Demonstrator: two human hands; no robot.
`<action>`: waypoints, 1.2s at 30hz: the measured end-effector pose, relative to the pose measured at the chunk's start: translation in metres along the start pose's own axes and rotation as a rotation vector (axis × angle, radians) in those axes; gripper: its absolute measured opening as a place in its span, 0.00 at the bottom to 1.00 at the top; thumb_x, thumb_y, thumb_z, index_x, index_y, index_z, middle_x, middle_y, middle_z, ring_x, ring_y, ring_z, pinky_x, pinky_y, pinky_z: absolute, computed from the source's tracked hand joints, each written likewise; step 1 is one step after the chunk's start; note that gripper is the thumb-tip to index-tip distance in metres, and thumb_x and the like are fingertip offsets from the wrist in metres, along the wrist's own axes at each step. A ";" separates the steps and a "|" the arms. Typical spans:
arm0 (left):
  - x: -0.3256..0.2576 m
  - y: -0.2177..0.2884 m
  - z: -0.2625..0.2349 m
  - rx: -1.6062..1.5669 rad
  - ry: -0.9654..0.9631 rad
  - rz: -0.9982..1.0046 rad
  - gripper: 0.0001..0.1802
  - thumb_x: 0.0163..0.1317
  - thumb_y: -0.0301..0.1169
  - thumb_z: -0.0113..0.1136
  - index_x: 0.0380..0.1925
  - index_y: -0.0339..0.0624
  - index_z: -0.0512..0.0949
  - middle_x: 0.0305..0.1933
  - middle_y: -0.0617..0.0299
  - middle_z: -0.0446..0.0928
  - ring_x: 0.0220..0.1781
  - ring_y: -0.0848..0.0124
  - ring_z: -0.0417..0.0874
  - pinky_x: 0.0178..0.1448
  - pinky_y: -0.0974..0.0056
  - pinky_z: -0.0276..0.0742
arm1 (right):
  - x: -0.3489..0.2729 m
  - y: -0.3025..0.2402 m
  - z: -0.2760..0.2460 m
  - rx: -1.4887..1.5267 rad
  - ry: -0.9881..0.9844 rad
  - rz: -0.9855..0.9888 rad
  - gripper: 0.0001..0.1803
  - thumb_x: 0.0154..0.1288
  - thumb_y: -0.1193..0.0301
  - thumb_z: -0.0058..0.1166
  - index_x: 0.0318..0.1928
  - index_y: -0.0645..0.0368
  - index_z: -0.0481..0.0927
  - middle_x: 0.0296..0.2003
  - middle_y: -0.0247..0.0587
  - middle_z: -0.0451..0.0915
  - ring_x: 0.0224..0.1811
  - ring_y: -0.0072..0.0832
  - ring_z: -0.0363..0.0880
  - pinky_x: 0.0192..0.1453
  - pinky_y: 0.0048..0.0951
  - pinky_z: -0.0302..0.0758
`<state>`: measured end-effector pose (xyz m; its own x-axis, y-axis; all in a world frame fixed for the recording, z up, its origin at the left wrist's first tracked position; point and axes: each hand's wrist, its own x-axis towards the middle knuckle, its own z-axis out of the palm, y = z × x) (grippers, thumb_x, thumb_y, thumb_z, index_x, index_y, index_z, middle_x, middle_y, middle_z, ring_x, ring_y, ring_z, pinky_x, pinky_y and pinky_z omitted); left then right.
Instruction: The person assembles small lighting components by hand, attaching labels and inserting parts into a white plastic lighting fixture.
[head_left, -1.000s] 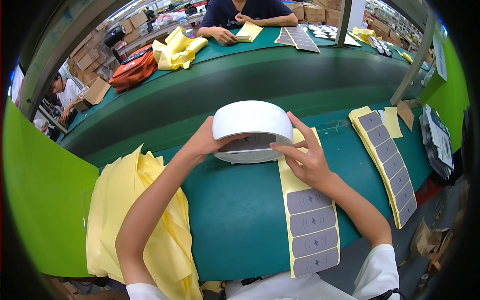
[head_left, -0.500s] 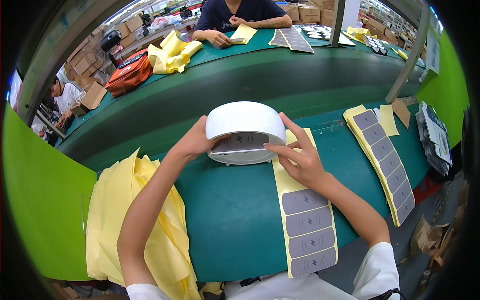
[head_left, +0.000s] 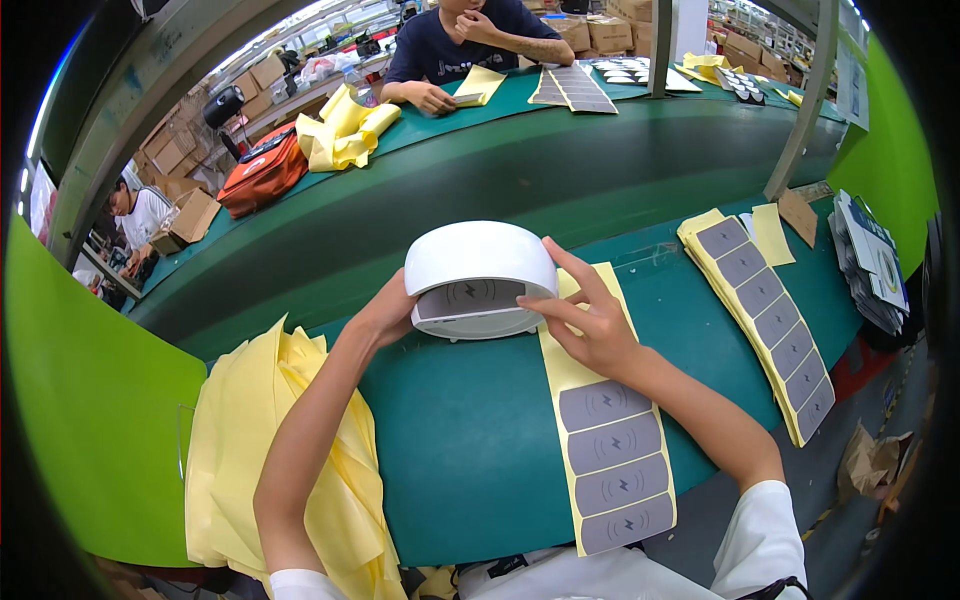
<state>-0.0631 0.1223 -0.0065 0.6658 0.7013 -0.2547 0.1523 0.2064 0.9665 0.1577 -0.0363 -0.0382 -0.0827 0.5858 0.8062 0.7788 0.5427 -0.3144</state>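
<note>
A white rounded housing (head_left: 482,252) with a wide front opening is held above the green table. Inside its opening lies a grey sticker (head_left: 470,295) with a lightning mark. Around the housing's left side is my left hand (head_left: 388,308), its fingers partly hidden behind it. My right hand (head_left: 597,325) grips the right side, one finger along the outer wall and another fingertip at the opening's right edge, by the sticker's end. Below my right hand, a yellow backing sheet (head_left: 563,362) carries several matching grey stickers (head_left: 615,440); its upper part is bare.
Crumpled yellow backing paper (head_left: 270,450) is heaped at the left. To the right lie a stack of grey sticker sheets (head_left: 775,320) and some flat packages (head_left: 868,262). Beyond the dark green conveyor (head_left: 500,150), a co-worker (head_left: 455,45) sits near an orange bag (head_left: 262,175).
The housing sits slightly lower and further left in the picture, with less of its interior showing. Both hands keep their hold. The co-worker opposite has raised one hand toward the chin.
</note>
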 end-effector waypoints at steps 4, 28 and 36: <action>0.011 -0.005 -0.021 -0.097 -0.149 -0.065 0.28 0.67 0.39 0.58 0.65 0.45 0.66 0.64 0.56 0.69 0.63 0.63 0.73 0.64 0.53 0.72 | 0.002 -0.001 0.002 0.003 -0.001 0.005 0.21 0.49 0.83 0.63 0.43 0.45 0.86 0.67 0.49 0.64 0.64 0.43 0.71 0.36 0.25 0.84; 0.105 -0.023 -0.049 0.730 -0.165 0.111 0.28 0.65 0.40 0.58 0.63 0.41 0.69 0.57 0.55 0.76 0.57 0.69 0.75 0.60 0.63 0.71 | 0.001 -0.002 0.004 0.055 0.007 0.027 0.24 0.47 0.85 0.62 0.44 0.47 0.85 0.68 0.51 0.62 0.66 0.45 0.69 0.38 0.26 0.85; 0.108 -0.038 -0.055 0.617 0.148 0.148 0.28 0.66 0.43 0.56 0.63 0.42 0.69 0.55 0.56 0.77 0.55 0.69 0.76 0.58 0.63 0.72 | 0.002 0.004 -0.001 0.061 -0.021 0.004 0.24 0.50 0.84 0.61 0.47 0.46 0.84 0.68 0.50 0.61 0.65 0.45 0.69 0.42 0.29 0.85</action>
<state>-0.0370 0.2282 -0.0725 0.6110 0.7880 -0.0761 0.4872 -0.2985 0.8207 0.1614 -0.0331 -0.0372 -0.0929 0.6004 0.7943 0.7400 0.5754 -0.3484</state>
